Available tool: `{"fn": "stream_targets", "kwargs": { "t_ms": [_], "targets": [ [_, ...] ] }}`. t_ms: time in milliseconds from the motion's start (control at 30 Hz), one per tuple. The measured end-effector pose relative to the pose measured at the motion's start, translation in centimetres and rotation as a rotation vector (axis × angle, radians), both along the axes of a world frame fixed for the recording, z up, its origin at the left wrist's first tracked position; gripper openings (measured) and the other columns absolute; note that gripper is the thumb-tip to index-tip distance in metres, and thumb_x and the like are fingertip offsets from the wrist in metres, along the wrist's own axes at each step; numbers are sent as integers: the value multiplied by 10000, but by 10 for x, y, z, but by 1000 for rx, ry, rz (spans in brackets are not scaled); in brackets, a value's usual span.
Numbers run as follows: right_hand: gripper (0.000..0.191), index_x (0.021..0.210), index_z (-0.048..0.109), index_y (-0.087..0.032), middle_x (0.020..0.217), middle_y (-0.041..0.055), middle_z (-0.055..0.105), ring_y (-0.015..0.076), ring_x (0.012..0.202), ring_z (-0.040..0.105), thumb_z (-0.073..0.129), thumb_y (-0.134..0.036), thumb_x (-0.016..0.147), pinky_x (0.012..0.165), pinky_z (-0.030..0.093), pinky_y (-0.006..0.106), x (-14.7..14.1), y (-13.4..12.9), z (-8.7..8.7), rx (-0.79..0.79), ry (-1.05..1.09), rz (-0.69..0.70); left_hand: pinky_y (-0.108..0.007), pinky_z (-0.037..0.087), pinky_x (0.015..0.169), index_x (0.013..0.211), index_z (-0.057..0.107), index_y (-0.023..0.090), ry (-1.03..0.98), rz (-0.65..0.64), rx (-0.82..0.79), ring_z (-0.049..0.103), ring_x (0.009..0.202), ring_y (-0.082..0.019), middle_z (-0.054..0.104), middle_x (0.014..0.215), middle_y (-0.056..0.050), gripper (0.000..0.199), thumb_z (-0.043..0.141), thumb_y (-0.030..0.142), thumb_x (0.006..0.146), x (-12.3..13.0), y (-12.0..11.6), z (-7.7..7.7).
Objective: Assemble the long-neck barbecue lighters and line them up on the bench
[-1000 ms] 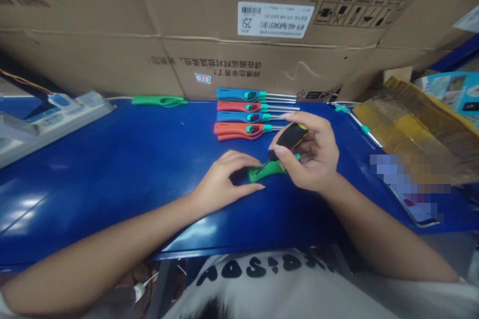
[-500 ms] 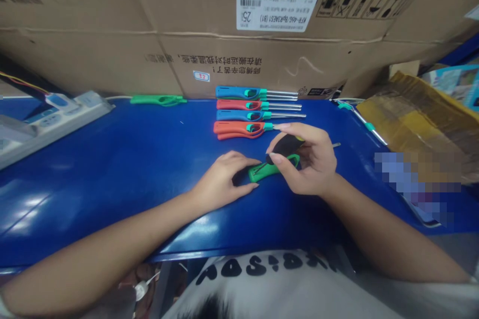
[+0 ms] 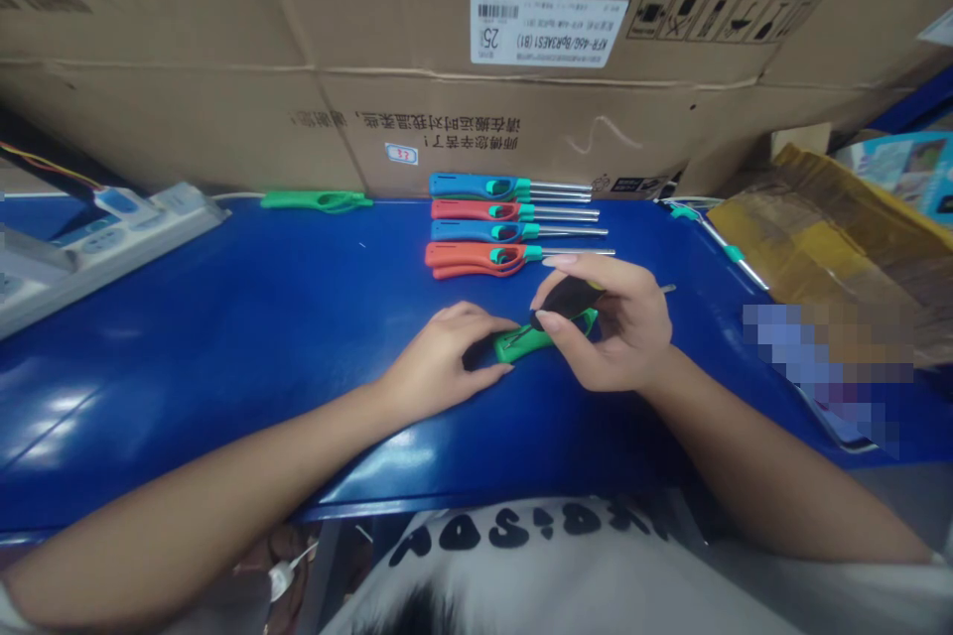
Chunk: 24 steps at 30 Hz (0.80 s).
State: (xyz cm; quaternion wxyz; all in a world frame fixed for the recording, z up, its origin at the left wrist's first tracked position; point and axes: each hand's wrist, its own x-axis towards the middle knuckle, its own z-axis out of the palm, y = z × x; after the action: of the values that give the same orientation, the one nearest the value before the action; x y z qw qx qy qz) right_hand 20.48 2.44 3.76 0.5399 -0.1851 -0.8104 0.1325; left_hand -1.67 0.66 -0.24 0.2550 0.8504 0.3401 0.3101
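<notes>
The right hand (image 3: 629, 332), right of centre in the frame, grips a black-handled screwdriver (image 3: 570, 300); the fingers are bent and closed around the handle, with the thumb along its near side. The thin shaft points down and left to the green lighter body (image 3: 525, 344), which lies on the blue worktop (image 3: 245, 347) at the centre of the frame; exact contact of the tip cannot be told. The left hand (image 3: 436, 357) rests left of this body — its thumb and index finger are parted only by the width of the body and are closed on the two edges of its left end. A short metal tip (image 3: 668, 289) projects beyond the right hand. Above the hands, upper blue (image 3: 471, 187), upper red (image 3: 466, 209), lower blue (image 3: 473, 232) and lower red lighters (image 3: 466, 255) lie in a row, metal tubes pointing right. A green casing (image 3: 309, 200) lies at the upper left, near a white power strip (image 3: 126, 236). A cardboard box (image 3: 372, 20) spans the top; a taped package (image 3: 826, 248) sits at the right.
</notes>
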Motion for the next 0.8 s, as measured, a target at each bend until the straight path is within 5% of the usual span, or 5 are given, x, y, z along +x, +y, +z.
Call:
{"fn": "stream_targets", "kwargs": {
  "t_ms": [300,800],
  "targets": [
    [712,1449,481,-224,1226,96,713,213,962,744,699,-37,797,868,648,399,-4,-1,-1,25,2,21,-410,514,948,1202,653,208,10,-7,-7,632,1025,-228,731,1074,-58,352,752,263,868,-1,0,-1],
    [646,1433,474,-244,1243,92,705,203,964,737,687,-106,839,814,627,345,-6,-2,-1,-13,-82,-4,-416,508,939,1231,636,220,29,-14,-2,631,1023,-235,722,1072,-56,369,738,276,881,-1,1,-2]
  ]
}}
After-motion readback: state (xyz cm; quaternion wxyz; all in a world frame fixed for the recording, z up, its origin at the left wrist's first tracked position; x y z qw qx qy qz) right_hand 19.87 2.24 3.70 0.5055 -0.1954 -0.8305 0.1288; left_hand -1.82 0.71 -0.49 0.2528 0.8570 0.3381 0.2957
